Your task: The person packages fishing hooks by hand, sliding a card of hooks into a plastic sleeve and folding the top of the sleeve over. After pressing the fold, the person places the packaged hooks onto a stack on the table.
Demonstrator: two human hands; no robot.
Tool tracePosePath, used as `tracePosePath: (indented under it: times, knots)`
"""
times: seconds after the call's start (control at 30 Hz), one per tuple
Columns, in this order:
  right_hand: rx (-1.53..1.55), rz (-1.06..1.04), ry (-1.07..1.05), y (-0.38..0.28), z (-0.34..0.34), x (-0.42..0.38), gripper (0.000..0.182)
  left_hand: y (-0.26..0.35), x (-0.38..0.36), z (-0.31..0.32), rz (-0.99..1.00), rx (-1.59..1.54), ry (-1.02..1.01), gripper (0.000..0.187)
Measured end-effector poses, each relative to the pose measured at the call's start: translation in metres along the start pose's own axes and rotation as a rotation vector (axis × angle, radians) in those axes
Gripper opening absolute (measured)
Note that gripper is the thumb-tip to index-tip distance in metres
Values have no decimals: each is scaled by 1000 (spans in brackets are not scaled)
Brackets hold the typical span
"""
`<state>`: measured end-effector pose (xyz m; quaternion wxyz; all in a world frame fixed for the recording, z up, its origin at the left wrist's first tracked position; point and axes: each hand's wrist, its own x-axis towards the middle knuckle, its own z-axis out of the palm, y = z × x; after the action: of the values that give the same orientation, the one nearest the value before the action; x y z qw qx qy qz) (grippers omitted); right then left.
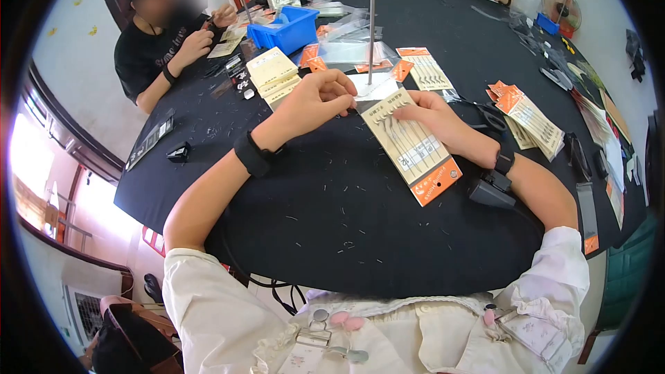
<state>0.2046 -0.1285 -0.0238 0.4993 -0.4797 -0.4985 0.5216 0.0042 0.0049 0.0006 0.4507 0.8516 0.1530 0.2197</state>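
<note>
My right hand point(440, 121) grips a card of fishing hooks point(409, 140), cream with an orange printed end, tilted above the black table. Several hooks lie in a row near the card's upper end, with pale lines running down it. Close to that upper left corner, my left hand point(320, 100) is closed in a pinch; what sits between its fingertips is too small to make out. A white round base point(374, 87) with a metal pole stands just beyond my hands. Another hook card point(424, 68) lies behind it.
A blue bin point(284, 30) and a stack of cream cards point(272, 75) are at the left. Scissors point(490, 119) and a pile of hook cards point(530, 121) lie at the right. Thread snippets dot the cloth. A co-worker point(163, 41) sits at the left; others sit opposite.
</note>
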Motion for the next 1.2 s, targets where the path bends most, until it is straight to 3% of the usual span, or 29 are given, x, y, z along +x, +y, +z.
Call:
tracePosePath:
  times: [1.2]
  knots:
    - [-151, -41, -79, 5, -1, 1, 34, -2, 1, 2, 9, -87, 85, 14]
